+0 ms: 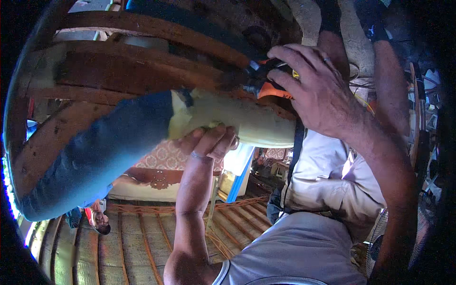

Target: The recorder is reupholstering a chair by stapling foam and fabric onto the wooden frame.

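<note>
My left hand [211, 141] has its fingers bent and pressed together on the underside of a cream padded piece [242, 116]; a fold of its material appears pinched there. That piece runs into a dark blue cloth covering [104, 133] on the left, and both lie along a wooden frame [137, 61]. Above the cream piece, my right hand [316, 88] is curled around an orange-and-black hand tool [274, 90]. My fingers hide much of the tool, so its exact kind is unclear. Its front end points left, close to the frame's wood.
My legs [392, 85] extend toward the upper right. A fan [377, 237] stands at the lower right near my right arm. Another person [98, 218] is at the lower left, beyond the blue cloth. A patterned cloth [166, 159] and a blue-edged panel [240, 173] are behind my left arm.
</note>
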{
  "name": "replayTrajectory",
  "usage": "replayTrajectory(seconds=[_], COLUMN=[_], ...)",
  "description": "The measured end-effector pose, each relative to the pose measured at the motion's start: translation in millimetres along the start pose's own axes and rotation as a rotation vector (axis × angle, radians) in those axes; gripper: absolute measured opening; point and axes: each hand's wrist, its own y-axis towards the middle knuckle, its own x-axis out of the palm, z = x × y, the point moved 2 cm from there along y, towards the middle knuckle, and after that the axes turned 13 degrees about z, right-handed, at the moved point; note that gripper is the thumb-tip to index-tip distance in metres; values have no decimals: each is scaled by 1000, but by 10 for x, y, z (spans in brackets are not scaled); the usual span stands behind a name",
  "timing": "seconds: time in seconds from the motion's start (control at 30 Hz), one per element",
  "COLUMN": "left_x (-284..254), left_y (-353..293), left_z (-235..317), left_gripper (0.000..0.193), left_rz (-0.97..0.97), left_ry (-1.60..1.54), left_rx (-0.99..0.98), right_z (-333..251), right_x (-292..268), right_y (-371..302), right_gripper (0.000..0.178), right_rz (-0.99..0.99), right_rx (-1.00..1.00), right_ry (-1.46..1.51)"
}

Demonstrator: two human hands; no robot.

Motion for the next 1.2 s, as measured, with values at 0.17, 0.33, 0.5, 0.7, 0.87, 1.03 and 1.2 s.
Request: replayTrajectory(seconds=[0.17, 0.33, 0.5, 0.7, 0.87, 1.03, 1.2], left_x=[25, -66, -38, -12, -37, -76, -99], left_y=[-39, -25, -19, -82, -34, -36, -25], left_z=[-34, 17, 68, 18, 57, 58, 86], left_gripper=[14, 14, 13, 13, 12, 11, 11], left_rz=[46, 34, 17, 12, -5, -55, -89], left_ry=[-3, -14, -35, -34, -42, -57, -69], left_rx=[-27, -62, -92, -67, -52, -53, -62], right_z=[-152, -462, -532, -539, -401, -483, -545], right_x=[-105, -256, -340, -427, -57, 73, 170], right_y=[134, 229, 285, 62, 143, 199, 120], right_gripper=[35, 25, 23, 28, 34, 44, 35], right_rz=[-120, -249, -250, -191, 20, -5, 34], right_rx=[-5, 48, 57, 178, 154, 144, 167], right_ry=[-103, -229, -244, 167, 41, -15, -25])
